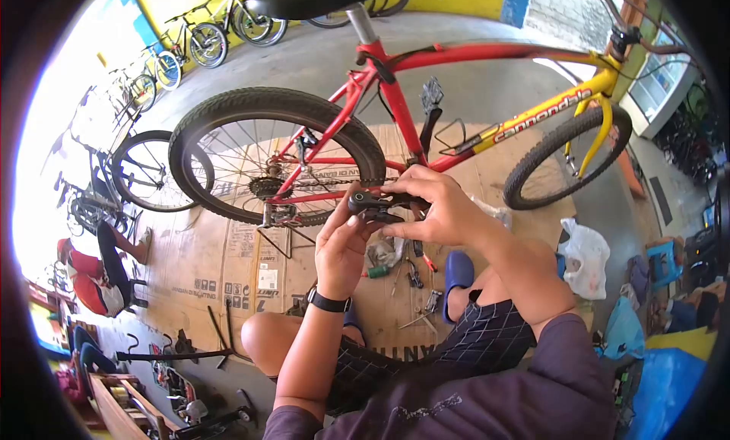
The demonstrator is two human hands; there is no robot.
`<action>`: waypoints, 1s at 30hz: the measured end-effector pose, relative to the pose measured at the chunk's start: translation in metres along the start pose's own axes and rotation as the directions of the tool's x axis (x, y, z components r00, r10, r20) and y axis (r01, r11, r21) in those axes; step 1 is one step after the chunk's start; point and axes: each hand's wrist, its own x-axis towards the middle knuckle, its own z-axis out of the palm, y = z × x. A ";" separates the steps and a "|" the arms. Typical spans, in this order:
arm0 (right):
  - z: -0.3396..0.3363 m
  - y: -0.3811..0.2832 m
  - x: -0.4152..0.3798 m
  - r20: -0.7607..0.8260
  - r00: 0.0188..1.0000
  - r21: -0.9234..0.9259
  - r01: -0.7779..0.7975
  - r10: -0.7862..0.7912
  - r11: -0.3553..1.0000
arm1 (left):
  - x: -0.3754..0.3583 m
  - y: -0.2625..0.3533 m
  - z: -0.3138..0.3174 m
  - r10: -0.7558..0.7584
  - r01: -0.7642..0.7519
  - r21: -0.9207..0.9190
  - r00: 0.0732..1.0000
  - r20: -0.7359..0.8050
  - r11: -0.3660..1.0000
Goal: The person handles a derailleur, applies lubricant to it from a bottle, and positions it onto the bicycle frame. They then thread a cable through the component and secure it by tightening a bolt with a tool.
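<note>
You were in a bicycle workshop, bikes [207, 44] lined along a yellow wall [471, 0], tools [417, 276] strewn over flattened cardboard [205, 250].

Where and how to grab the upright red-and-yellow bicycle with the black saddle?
Probably mid-span on its arched red top tube, palm down from above. The bicycle stands upright, so this slim bar runs roughly level, with open space beneath for fingers to wrap.
</note>
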 end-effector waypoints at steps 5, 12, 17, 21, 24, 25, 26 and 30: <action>-0.005 0.010 -0.012 0.099 0.977 0.099 -0.197 0.187 0.976 | 0.007 -0.036 -0.011 0.116 -0.064 0.290 0.980 -0.164 0.955; 0.003 0.040 -0.013 0.362 0.708 0.461 -0.701 0.607 0.543 | 0.026 -0.055 -0.022 0.087 0.046 0.415 0.951 -0.296 0.908; 0.015 0.037 -0.003 0.372 0.702 0.502 -0.703 0.607 0.504 | 0.035 -0.056 -0.031 0.088 -0.005 0.238 0.936 -0.341 0.971; 0.023 0.033 0.004 0.242 0.749 0.471 -0.646 0.617 0.600 | 0.040 -0.047 -0.035 0.089 0.002 0.220 0.911 -0.403 0.976; 0.023 0.042 0.006 0.250 0.729 0.431 -0.673 0.638 0.600 | 0.042 -0.047 -0.042 0.127 -0.031 0.252 0.917 -0.378 0.967; 0.023 0.044 0.007 0.263 0.724 0.425 -0.680 0.638 0.597 | 0.043 -0.048 -0.045 0.150 -0.050 0.273 0.921 -0.360 0.961; 0.023 0.043 0.009 0.264 0.725 0.416 -0.681 0.637 0.602 | 0.044 -0.050 -0.049 0.173 -0.070 0.295 0.924 -0.340 0.953; 0.023 0.049 0.009 0.245 0.712 0.396 -0.693 0.658 0.602 | 0.043 -0.051 -0.062 0.283 -0.047 0.640 0.920 -0.272 0.767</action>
